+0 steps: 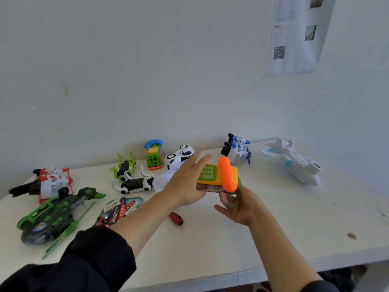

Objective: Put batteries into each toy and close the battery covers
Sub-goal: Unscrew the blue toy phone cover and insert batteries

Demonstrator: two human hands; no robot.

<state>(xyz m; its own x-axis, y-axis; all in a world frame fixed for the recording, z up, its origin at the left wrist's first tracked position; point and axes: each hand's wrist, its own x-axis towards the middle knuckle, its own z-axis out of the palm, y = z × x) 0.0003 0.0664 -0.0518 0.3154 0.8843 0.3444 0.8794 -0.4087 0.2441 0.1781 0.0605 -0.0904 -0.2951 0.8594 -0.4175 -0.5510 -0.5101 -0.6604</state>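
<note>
I have the orange toy phone (pixel 216 177) lifted off the white table (pixel 210 245), keypad up, between both hands; my left hand (pixel 185 182) lies flat against its near-left side, fingers straight and stretched past the keypad, pressing rather than gripping; my right hand (pixel 237 207) cradles it from below, fingers loosely curled up under the base with the green cord (pixel 233 199) running over them; the underside is turned away, so I cannot tell whether its cover is shut.

My read: early to midway at best; the tray of batteries (pixel 120 209) at left looks well stocked, the screwdriver (pixel 176 218) lies just beside it; the green helicopter (pixel 56 218), red-and-white toy (pixel 53 182), two bug robots (pixel 132 175), green phone (pixel 155 155), white car (pixel 180 157), small plane (pixel 237 150) and big white jet (pixel 294 163) sit scattered along the back, covers unseen; most toys likely remain.
</note>
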